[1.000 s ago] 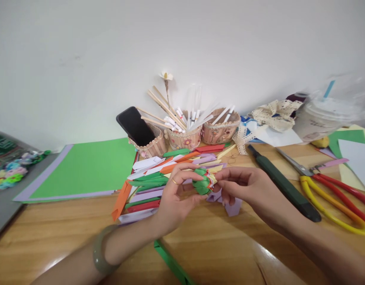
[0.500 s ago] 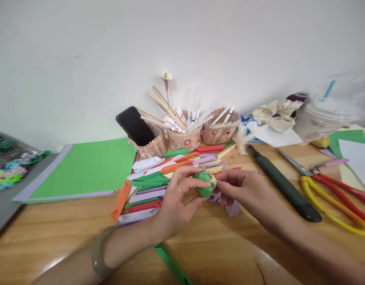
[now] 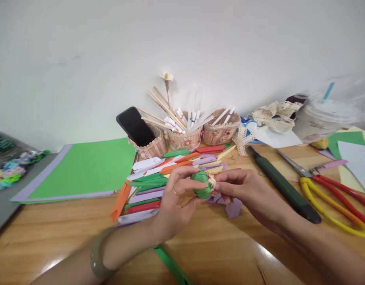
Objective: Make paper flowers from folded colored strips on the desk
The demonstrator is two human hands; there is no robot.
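Observation:
A small green folded-paper ball point(image 3: 201, 185) with a red and yellow tip is held over the wooden table point(image 3: 66, 233). My left hand point(image 3: 175, 200) grips it from the left, thumb and fingers curled round it. My right hand point(image 3: 244, 192) pinches its right end, where the coloured tip shows. A purple paper piece point(image 3: 233, 207) lies on the table just under my right hand. Behind both hands is a pile of folded paper strips point(image 3: 152, 178) in green, orange, red, white and purple.
Three stick-built cups point(image 3: 186, 136) with sticks and pens stand at the back, a black phone point(image 3: 134, 126) leaning in one. Green card sheets point(image 3: 81, 168) lie left. A dark green utility knife point(image 3: 281, 186), scissors point(image 3: 333, 194), lace, a plastic drink cup point(image 3: 322, 118) sit right. A green strip point(image 3: 170, 263) lies near the front edge.
The green ball has been turned slightly between my fingers and sits a little further left. Both hands stay in nearly the same place.

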